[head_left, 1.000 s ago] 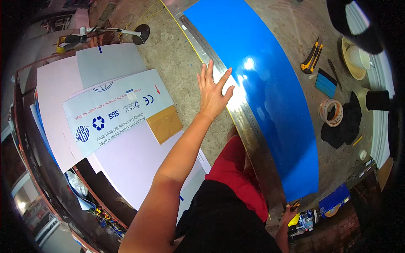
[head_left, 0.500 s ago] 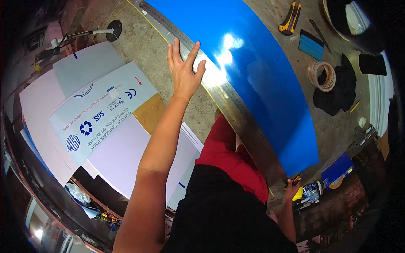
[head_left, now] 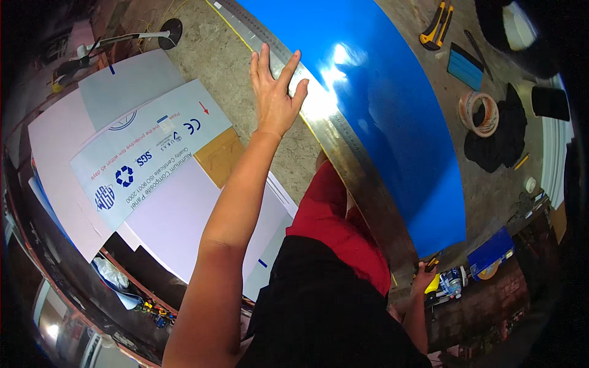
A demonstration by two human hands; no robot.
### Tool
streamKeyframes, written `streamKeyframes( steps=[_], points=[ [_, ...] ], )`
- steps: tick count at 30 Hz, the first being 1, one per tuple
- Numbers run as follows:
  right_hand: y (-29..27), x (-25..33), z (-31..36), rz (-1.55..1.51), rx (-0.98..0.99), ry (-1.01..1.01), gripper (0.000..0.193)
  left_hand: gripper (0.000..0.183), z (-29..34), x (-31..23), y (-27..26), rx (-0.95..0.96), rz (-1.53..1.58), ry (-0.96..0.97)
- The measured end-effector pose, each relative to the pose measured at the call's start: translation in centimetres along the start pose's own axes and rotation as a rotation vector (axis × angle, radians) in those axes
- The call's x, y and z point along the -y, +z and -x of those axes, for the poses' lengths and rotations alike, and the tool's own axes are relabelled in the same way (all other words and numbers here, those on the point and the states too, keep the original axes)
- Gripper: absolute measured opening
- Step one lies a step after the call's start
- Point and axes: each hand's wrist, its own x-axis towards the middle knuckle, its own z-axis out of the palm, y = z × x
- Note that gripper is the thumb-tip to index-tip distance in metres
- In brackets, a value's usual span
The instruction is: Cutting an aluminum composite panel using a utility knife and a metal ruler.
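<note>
A long steel ruler lies along the near edge of a glossy blue sheet, running from the top of the view down to the lower right. My left hand rests on the ruler with its fingers spread and holds nothing. Down at the ruler's lower right end, by the sheet's corner, my right hand is closed around a small yellow-and-black utility knife. Its blade is too small to make out.
Right of the sheet lie another utility knife, a blue squeegee, a tape roll and a black cloth. Stacked printed panels fill the left. A blue box stands at lower right.
The whole view has shifted slightly, with the sheet and tools appearing a little farther right. My left hand stays spread on the ruler, and my right hand keeps the knife at the ruler's end.
</note>
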Motion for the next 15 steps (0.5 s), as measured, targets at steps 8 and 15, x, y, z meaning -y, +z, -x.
streamKeyframes(
  steps=[8, 15],
  points=[
    [-0.7, -0.4, -0.2, -0.044, 0.019, 0.017, 0.072, 0.053, 0.0, -0.3, 0.1, 0.019, 0.030, -0.016],
    [0.4, 1.6, 0.4, -0.013, 0.023, -0.103, 0.030, 0.053, 0.1, -0.1, 0.2, 0.017, 0.048, -0.014]
  ],
)
